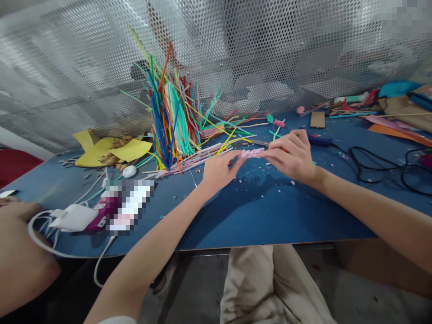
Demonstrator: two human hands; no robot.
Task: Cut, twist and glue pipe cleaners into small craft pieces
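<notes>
A short pale pink-lilac twisted strip (251, 153), fuzzy or notched along its length, is stretched level between my two hands above the blue table. My left hand (220, 170) pinches its left end between thumb and fingertips. At the other end, my right hand (290, 155) grips it with closed fingers. Just behind the right fingers are scissors (261, 143) with orange showing at the handle; whether the hand touches them I cannot tell. Pink and lilac strips (189, 165) lie behind my left hand, and tiny pale scraps are scattered below the held piece.
A tall bundle of coloured stems (175, 121) stands against the perforated metal screen (270, 54). On the left are yellow paper (97, 150), a phone (131, 209), a white charger (74, 217) and another person's arm (23, 261). A blue-handled tool (319, 140) with black cable (362, 168) lies right.
</notes>
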